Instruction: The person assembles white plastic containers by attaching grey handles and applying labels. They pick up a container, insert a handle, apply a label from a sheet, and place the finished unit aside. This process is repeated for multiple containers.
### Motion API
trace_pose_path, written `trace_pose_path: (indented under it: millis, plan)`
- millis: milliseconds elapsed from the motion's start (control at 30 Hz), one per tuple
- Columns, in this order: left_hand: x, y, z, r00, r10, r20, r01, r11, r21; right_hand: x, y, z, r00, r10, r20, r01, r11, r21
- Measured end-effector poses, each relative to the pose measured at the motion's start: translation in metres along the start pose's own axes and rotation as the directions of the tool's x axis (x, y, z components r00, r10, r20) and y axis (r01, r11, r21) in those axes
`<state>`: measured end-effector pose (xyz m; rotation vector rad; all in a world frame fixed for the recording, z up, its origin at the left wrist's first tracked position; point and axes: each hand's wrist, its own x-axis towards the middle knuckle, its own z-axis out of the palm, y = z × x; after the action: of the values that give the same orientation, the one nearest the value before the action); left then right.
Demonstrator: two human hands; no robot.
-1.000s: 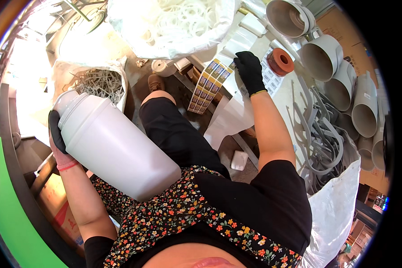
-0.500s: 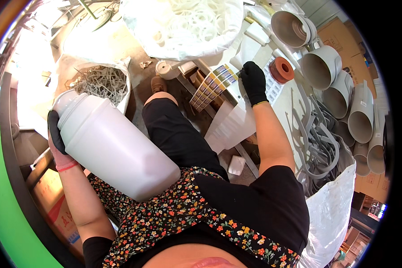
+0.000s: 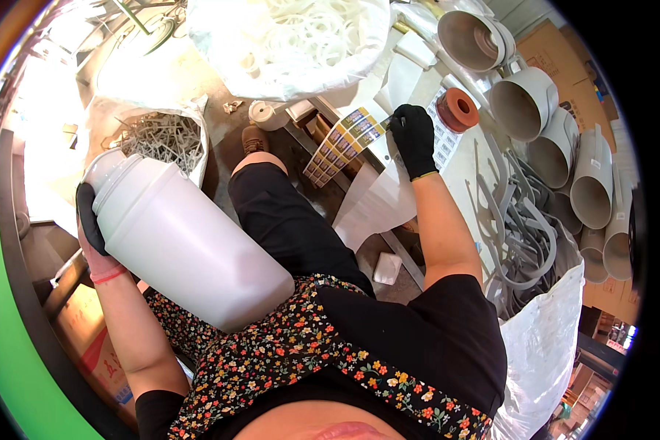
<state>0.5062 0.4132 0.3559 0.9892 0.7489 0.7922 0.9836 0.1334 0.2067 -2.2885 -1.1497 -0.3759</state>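
A large pale-grey plastic container (image 3: 191, 238) lies tilted across my lap, its base against my floral apron. My gloved left hand (image 3: 90, 224) grips it around the stepped neck end, fingers partly hidden behind. At the edge of the work table, my right hand (image 3: 413, 141) in a black glove is closed, its fingertips pinched at the upper end of a label strip (image 3: 339, 150) printed in yellow and blue. That strip hangs down off the table edge. Translucent backing paper (image 3: 374, 202) droops just below my right hand.
On the table sit a reddish-brown tape roll (image 3: 457, 110) and a white label sheet (image 3: 444, 147). Grey containers (image 3: 522, 106) are stacked at right, above a sack of grey strips (image 3: 521, 242). A bag of white rings (image 3: 308, 37) and a sack of scraps (image 3: 165, 139) stand ahead.
The whole view has shifted slightly. My right hand stays at the label strip with only a slight turn, and the container rests in my left hand as before.
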Motion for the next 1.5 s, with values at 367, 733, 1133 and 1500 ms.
trace_pose_path:
  millis: [367,733,1133,1500]
  plan:
    - [0.003,0.012,-0.016,0.999,-0.007,0.034,0.005,0.999,0.05,-0.004,-0.013,-0.013,0.827,0.512,0.234,-0.514,0.517,0.685]
    - [-0.014,0.009,-0.003,1.0,0.028,0.014,-0.029,0.998,0.06,-0.002,-0.024,-0.001,0.543,0.339,0.768,-0.487,-0.619,0.617]
    - [-0.034,0.018,-0.014,0.997,0.075,-0.017,-0.077,0.99,-0.116,0.045,-0.043,0.02,0.739,0.365,0.567,-0.555,-0.149,0.819]
    - [-0.022,0.033,-0.045,0.992,0.116,0.047,-0.124,0.963,0.24,0.025,-0.016,0.021,0.913,0.402,0.071,-0.376,0.762,0.527]
